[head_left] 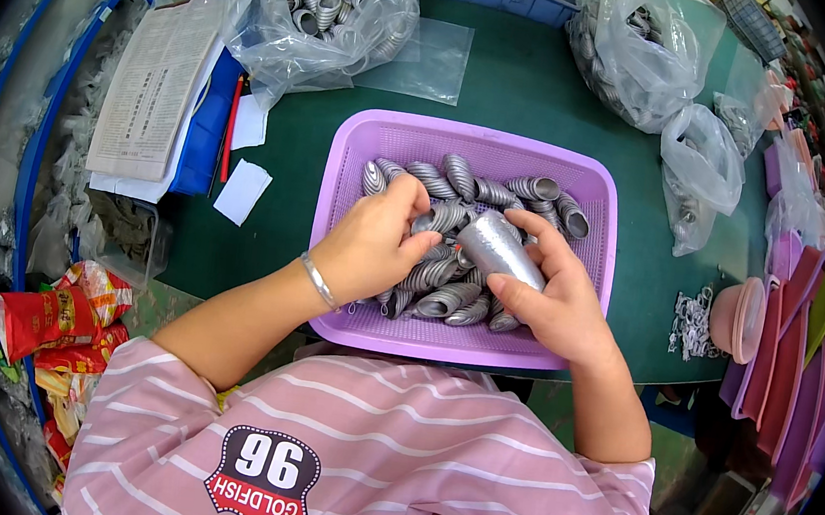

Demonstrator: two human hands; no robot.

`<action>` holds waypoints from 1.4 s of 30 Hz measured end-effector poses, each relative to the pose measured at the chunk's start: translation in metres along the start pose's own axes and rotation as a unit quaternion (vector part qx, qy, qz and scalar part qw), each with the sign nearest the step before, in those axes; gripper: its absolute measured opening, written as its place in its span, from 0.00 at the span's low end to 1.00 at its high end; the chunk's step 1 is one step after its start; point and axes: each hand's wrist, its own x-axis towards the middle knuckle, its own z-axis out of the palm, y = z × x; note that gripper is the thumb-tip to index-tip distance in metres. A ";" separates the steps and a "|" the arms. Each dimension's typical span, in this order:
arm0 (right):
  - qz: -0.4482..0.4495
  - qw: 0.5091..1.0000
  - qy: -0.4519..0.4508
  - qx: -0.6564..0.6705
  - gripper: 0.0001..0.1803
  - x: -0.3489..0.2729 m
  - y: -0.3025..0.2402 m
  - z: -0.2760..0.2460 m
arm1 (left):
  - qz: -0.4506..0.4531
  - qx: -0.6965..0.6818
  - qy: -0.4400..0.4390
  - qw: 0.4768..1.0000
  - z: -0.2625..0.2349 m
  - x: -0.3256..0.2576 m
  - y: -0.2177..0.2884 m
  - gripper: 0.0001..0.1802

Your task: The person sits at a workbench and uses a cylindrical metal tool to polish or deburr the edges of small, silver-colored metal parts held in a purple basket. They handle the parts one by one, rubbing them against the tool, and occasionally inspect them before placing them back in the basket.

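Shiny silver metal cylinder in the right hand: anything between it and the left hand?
Yes: a grey, ribbed, tubular piece shows between the left hand and the left end of the silver cylinder. Can't tell if it touches the cylinder.

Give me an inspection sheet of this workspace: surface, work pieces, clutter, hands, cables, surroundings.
Surface: green tabletop.
Work pieces: grey ribbed pieces heaped in a lilac basket; a silver cylinder held over them.
Clutter: clear bags of grey parts, printed sheets, a red stick, white paper slips.
Hands: right hand grips the cylinder; left hand is at the ribbed pieces, grip unclear.
Cables: nothing seen.
Surroundings: blue shelving and red packages left; coloured plastic items right.
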 end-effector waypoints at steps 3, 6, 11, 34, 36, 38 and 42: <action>0.012 0.999 0.019 -0.047 0.32 0.002 0.003 0.002 | 0.107 0.139 0.054 0.983 0.009 0.003 -0.013 0.08; 0.004 0.994 0.035 -0.100 0.32 0.004 0.008 0.001 | 0.134 0.182 0.074 0.971 0.008 0.007 -0.016 0.07; -0.040 0.985 0.045 -0.162 0.33 0.004 0.006 0.000 | 0.159 0.136 0.104 0.972 0.000 0.008 -0.007 0.05; -0.194 0.938 0.075 -0.278 0.33 0.000 -0.015 -0.002 | 0.288 0.009 0.197 0.937 -0.018 0.006 0.030 0.04; -0.278 0.904 0.150 -0.287 0.34 0.001 -0.023 -0.007 | 0.299 0.043 0.195 0.933 -0.021 0.006 0.018 0.04; -0.415 0.858 0.218 -0.209 0.35 0.006 -0.037 -0.006 | 0.291 0.040 0.196 0.936 -0.020 0.005 0.015 0.05; -0.348 0.878 0.128 -0.303 0.38 -0.002 -0.027 0.009 | 0.266 -0.022 0.213 0.940 -0.021 0.002 0.034 0.06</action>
